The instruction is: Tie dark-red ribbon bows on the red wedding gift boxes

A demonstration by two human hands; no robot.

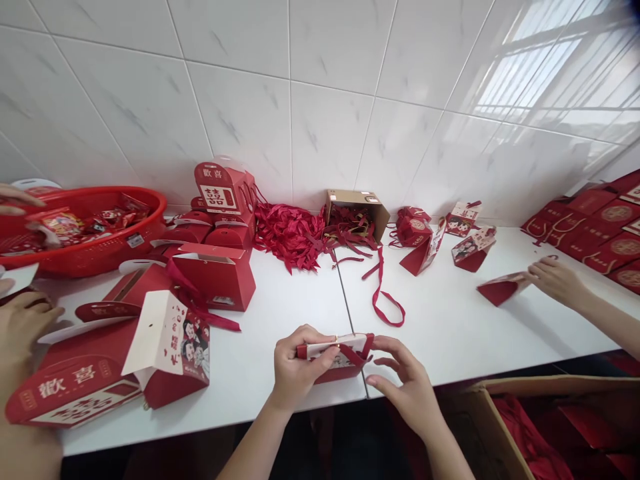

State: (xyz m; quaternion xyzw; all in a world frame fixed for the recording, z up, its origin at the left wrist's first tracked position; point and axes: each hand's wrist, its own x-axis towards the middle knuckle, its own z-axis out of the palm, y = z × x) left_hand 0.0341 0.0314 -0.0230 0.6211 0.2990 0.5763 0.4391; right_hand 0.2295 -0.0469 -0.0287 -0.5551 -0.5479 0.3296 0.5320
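Near the table's front edge, my left hand (pixel 303 367) grips a small red-and-white gift box (pixel 333 377), thumb across its front and fingers behind the top. A dark red ribbon (pixel 354 355) runs over the box's upper right part. At the box's right end is my right hand (pixel 405 380), its thumb and fingers apart, the index fingertip at or very near the ribbon. Part of the box is hidden behind my left thumb. A loose red ribbon (pixel 387 310) lies beyond on the white table (pixel 310 307).
Red gift boxes (pixel 220 277) and a red basket (pixel 145 230) of packets stand left. A ribbon heap (pixel 290 233) and cardboard box (pixel 383 217) line the wall. Other people's hands (pixel 25 320) work left; another's hand (pixel 555 277) holds a box right. An open carton (pixel 487 413) sits lower right.
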